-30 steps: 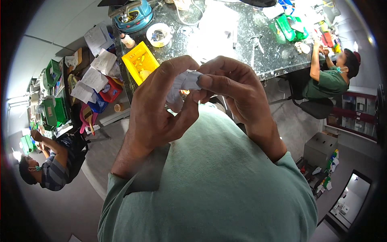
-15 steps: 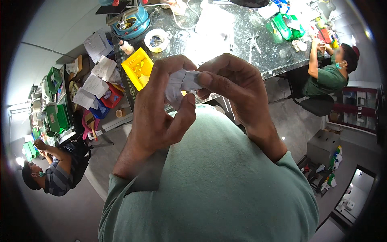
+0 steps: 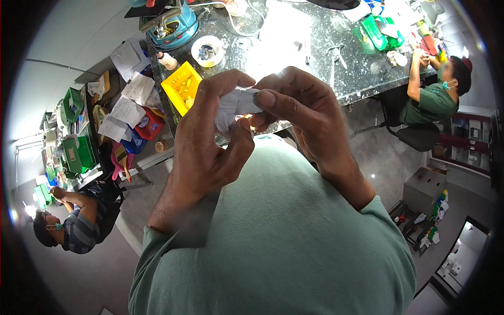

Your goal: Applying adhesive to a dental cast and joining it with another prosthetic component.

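Note:
Held up in front of my chest is a small light grey piece (image 3: pixel 235 106), with a thin line across its surface. Its exact kind I cannot make out. My left hand (image 3: pixel 202 142) curls around the left side of it, index finger above and thumb below. At the piece's right end, my right hand (image 3: pixel 307 113) pinches it between thumb and bent fingers. The fingers cover part of its edges. Just beyond my left hand stands a yellow tray (image 3: pixel 169 87) with small yellow bits in it.
On the dark, speckled workbench (image 3: pixel 346 79) are a white bowl (image 3: pixel 195 51), a small bottle (image 3: pixel 167 61), a blue container (image 3: pixel 181 38), pliers-like tool (image 3: pixel 336 58) and green bins (image 3: pixel 374 32). One person (image 3: pixel 428 102) sits at right, another (image 3: pixel 81 226) at left.
The view has shifted slightly, so the bench and its things sit a little further right. Both hands keep hold of the grey piece, with small finger movements; the piece looks slightly turned.

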